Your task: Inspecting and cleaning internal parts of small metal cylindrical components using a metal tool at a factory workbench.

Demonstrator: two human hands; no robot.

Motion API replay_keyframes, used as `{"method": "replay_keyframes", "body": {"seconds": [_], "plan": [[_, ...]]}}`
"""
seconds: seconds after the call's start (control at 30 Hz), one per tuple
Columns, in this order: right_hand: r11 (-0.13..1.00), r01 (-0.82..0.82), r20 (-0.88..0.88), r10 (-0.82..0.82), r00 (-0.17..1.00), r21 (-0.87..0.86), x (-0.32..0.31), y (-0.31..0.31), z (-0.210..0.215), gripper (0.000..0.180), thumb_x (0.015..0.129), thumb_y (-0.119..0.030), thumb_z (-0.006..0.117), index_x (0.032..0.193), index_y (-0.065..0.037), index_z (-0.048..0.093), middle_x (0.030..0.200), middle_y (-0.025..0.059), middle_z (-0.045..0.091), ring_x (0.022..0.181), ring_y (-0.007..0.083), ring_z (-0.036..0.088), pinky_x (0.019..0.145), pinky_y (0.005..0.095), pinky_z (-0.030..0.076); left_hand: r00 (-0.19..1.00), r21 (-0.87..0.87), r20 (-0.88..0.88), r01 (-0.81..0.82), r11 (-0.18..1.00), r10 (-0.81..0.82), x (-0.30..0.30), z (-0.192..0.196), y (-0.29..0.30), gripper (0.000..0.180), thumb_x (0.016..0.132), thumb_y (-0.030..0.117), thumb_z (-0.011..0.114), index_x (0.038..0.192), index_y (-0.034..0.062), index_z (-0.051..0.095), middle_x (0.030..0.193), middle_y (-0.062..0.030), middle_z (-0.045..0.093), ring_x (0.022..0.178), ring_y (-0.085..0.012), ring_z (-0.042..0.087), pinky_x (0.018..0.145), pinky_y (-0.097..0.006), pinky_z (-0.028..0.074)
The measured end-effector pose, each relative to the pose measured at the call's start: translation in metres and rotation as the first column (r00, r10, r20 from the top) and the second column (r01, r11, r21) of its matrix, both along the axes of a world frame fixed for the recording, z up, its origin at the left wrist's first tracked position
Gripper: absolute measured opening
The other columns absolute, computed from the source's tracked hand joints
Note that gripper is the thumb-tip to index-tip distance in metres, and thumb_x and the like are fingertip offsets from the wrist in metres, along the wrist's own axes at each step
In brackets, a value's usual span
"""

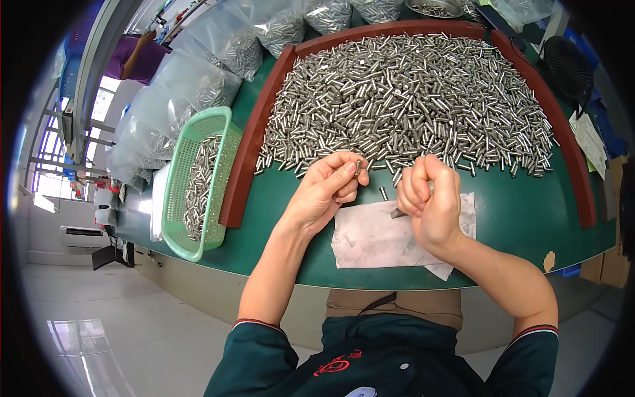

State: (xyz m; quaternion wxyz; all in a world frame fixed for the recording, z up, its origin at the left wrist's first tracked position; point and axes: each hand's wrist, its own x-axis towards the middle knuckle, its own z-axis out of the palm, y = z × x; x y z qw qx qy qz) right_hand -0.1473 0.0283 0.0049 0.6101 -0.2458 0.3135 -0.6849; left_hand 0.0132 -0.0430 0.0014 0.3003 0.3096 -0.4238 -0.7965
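Between the thumb and fingers of my left hand (325, 188) is a small metal pin (358, 168), held upright near the front of a big heap of similar metal pins (403, 99). My right hand (433, 205) is closed in a fist over a stained whitish cloth (370, 241). A grey, pointed metal piece (397, 213) sticks out from its lower left side; my fingers hide the rest of it. One loose pin (383, 193) lies on the green table (509, 218) between my hands, just beyond the cloth.
A dark red raised border (254, 145) frames the heap at both sides and the back. At left stands a green plastic basket (228, 165) with more pins inside. Clear bags of pins (188, 86) line the table behind it. A black fan (567, 66) is at far right.
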Motion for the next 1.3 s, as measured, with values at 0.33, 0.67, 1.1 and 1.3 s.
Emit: {"method": "replay_keyframes", "body": {"seconds": [0.33,0.67,1.1,1.3], "plan": [[1.0,-0.005,0.009,0.006,1.0,-0.015,-0.001,0.0,0.0,0.038,0.088,-0.022,0.031,0.053,-0.009,0.028,0.046,-0.0019,0.026,0.04,0.0062,0.021,0.038,0.0235,0.018,0.986,-0.134,0.164,0.034,0.99,-0.012,-0.003,0.007,0.006,0.015,0.088,0.016,0.048,0.093,0.0021,0.054,0.07,-0.0053,0.056,0.049,-0.0033,0.03,0.045,-0.017,0.026],[1.0,0.001,-0.015,-0.001,1.0,-0.001,-0.001,-0.001,0.0,0.036,0.087,-0.021,0.031,0.053,-0.009,0.027,0.045,-0.0019,0.025,0.039,0.0063,0.02,0.038,0.0235,0.018,0.998,0.15,-0.021,0.067,0.986,-0.065,0.003,0.01,0.005,0.018,0.089,0.018,0.044,0.091,0.0022,0.051,0.07,-0.0114,0.056,0.045,-0.0032,0.029,0.044,-0.017,0.026],[1.0,0.001,-0.003,-0.001,1.0,0.005,-0.001,-0.001,0.001,0.035,0.086,-0.019,0.032,0.053,-0.009,0.027,0.045,-0.002,0.026,0.039,0.0059,0.02,0.038,0.0232,0.018,0.952,-0.261,0.301,0.022,0.965,0.06,-0.005,0.006,0.011,0.008,0.084,0.01,0.054,0.089,0.0067,0.051,0.074,-0.004,0.056,0.058,-0.0039,0.041,0.049,-0.017,0.029],[1.0,-0.004,-0.004,0.004,1.0,0.005,0.0,0.0,0.0,0.034,0.085,-0.018,0.032,0.053,-0.009,0.028,0.045,-0.0021,0.026,0.039,0.0058,0.02,0.038,0.0232,0.018,0.934,-0.401,0.34,0.037,0.915,0.111,-0.006,0.003,0.014,0.008,0.081,0.009,0.058,0.084,0.0051,0.052,0.072,-0.0019,0.056,0.063,-0.0039,0.046,0.052,-0.017,0.032]]}}
